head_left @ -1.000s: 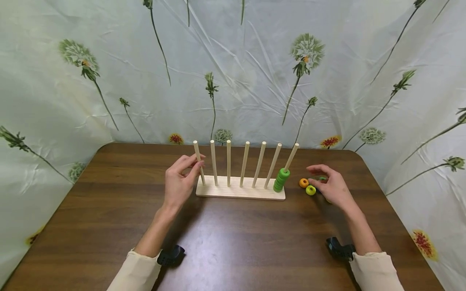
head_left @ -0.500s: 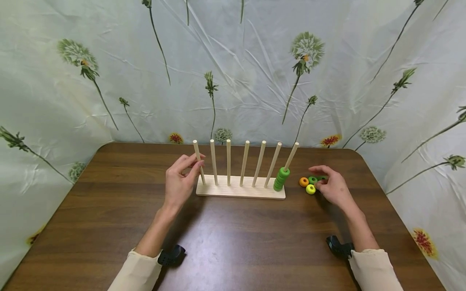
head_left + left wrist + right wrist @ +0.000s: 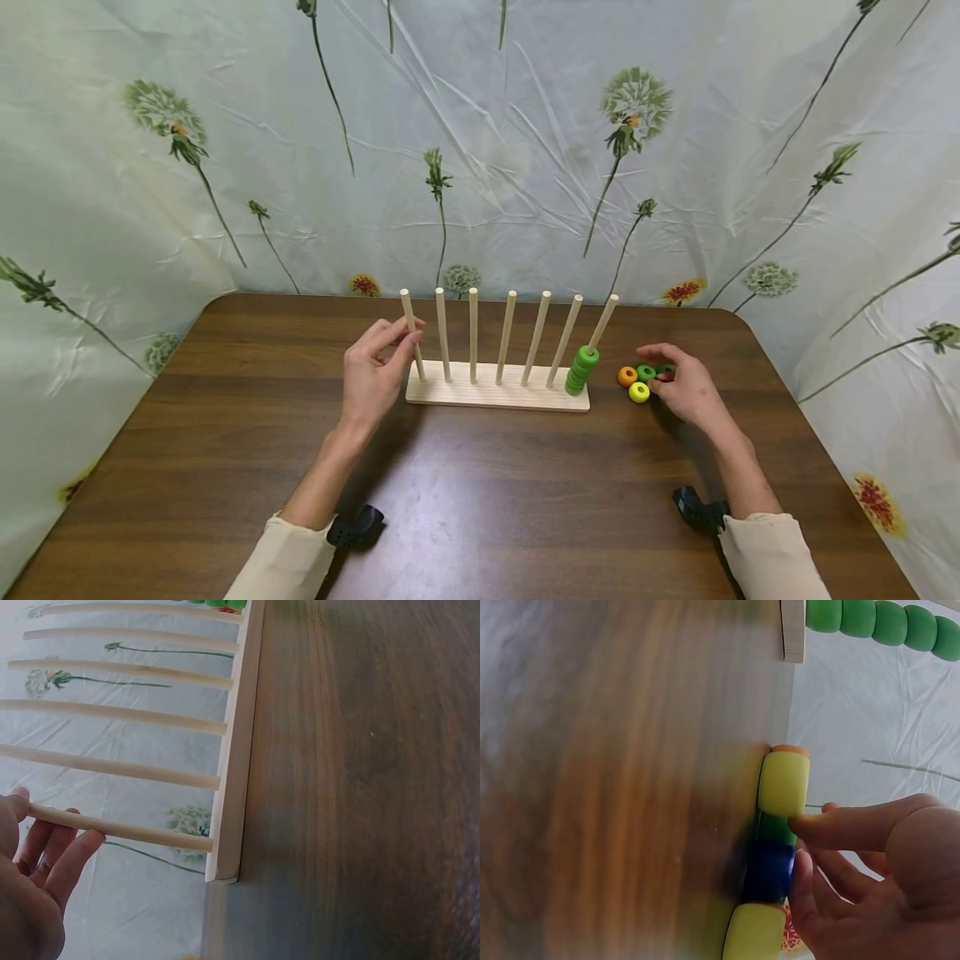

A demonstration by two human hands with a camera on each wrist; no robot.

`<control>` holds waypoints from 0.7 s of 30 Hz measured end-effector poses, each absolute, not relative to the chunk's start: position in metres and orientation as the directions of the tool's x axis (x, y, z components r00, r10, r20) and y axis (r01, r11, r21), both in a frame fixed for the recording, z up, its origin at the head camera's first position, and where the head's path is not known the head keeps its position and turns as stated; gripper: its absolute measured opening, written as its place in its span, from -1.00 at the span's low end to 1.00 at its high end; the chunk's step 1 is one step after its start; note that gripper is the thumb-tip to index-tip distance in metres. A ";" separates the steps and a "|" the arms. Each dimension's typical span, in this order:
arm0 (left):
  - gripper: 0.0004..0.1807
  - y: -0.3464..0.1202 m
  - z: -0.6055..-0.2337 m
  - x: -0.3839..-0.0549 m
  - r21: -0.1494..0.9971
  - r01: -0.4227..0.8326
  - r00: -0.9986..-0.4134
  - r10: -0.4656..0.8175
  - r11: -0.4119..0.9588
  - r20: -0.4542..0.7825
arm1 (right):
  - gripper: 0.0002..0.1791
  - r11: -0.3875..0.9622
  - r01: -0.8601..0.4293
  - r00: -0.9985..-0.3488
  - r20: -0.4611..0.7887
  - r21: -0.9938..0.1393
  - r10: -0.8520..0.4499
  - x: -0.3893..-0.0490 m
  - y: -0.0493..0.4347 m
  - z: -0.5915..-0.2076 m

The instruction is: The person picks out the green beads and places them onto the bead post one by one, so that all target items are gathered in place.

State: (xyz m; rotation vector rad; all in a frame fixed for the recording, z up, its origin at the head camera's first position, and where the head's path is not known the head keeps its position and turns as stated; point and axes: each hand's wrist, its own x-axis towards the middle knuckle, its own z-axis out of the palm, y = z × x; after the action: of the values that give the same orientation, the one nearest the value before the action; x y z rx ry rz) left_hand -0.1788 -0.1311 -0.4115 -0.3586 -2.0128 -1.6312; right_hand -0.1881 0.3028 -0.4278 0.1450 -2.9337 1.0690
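Observation:
A pale wooden rack [image 3: 480, 397] with several upright pegs stands on the table. My left hand [image 3: 372, 372] pinches the leftmost peg [image 3: 135, 832] near its upper part, thumb on one side and fingers on the other. Several green beads [image 3: 582, 371] are stacked on the rightmost peg. To the right of the rack, my right hand [image 3: 690, 390] is over a cluster of loose beads. Its fingertips are by a yellow bead [image 3: 784, 784], a green bead [image 3: 777, 829] and a dark blue bead [image 3: 769, 870]; whether they grip one is unclear. An orange bead [image 3: 622, 379] lies at the cluster's left.
Another yellow bead [image 3: 755, 934] lies nearest the lower edge of the right wrist view. The brown wooden table [image 3: 487, 500] meets a floral-print curtain [image 3: 525, 167] at its back. Black wrist cameras sit at both cuffs.
My right hand has shifted slightly right, uncovering a green bead behind the orange and yellow ones. The left hand keeps its hold on the peg.

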 end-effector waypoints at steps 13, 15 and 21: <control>-0.81 -0.130 -0.412 -0.180 0.821 0.519 -0.825 -0.109 0.239 0.554 | -0.53 0.813 -0.085 -0.995 0.007 -0.577 -0.100 -0.191 0.302 -0.427; -0.81 -0.130 -0.411 -0.180 0.825 0.514 -0.829 -0.109 0.237 0.548 | -0.54 0.812 -0.085 -0.995 0.009 -0.578 -0.097 -0.192 0.301 -0.426; -0.82 -0.130 -0.411 -0.179 0.832 0.504 -0.837 -0.108 0.232 0.537 | -0.53 0.786 -0.084 -0.996 0.053 -0.612 -0.064 -0.190 0.300 -0.423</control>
State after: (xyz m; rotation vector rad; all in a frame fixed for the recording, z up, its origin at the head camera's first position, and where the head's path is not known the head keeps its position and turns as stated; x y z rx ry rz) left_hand -0.1792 -0.1303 -0.4113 -0.3615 -2.0201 -1.6452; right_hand -0.1897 0.3001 -0.4228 0.1219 -2.9411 1.0097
